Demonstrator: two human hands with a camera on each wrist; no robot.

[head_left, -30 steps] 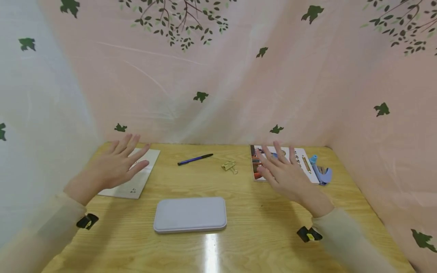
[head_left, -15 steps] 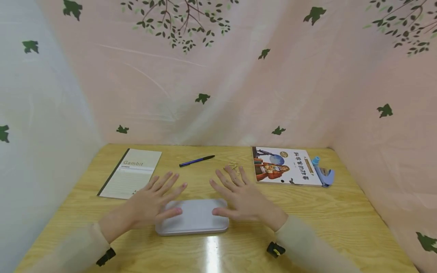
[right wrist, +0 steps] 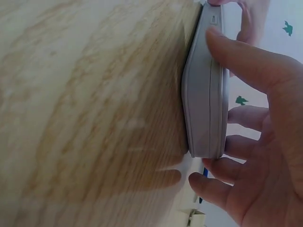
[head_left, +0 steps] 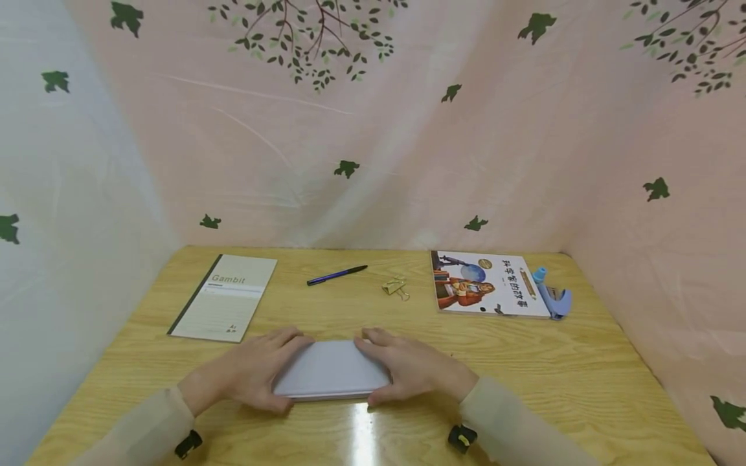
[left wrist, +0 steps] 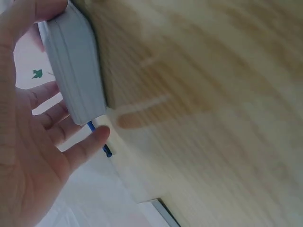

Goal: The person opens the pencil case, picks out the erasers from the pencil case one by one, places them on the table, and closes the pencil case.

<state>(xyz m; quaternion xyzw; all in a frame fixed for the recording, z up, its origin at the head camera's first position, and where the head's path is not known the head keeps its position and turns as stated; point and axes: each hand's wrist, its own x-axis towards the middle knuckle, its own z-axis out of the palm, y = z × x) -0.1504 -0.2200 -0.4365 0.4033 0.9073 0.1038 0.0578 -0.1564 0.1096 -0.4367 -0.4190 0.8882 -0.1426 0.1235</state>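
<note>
A pale grey, flat case [head_left: 333,367] with rounded corners lies on the table in front of me. My left hand [head_left: 256,367] grips its left end, thumb at the near edge and fingers at the far edge. On the opposite end, my right hand [head_left: 415,366] holds it the same way. The left wrist view shows the left thumb against the side of the case [left wrist: 75,61]. A seam runs along the side of the case [right wrist: 203,94] in the right wrist view, where the right thumb presses near a small rectangular mark.
A Gambit notebook [head_left: 224,298] lies at the back left. Behind the case are a blue and black pen [head_left: 337,275] and a gold binder clip [head_left: 395,286]. An illustrated book [head_left: 486,283] and a blue tape dispenser [head_left: 556,301] sit at the back right of the wooden table [head_left: 553,388].
Both hands have come down and inward from above the notebook and book. Their spread fingers have closed round the two ends of the case.
</note>
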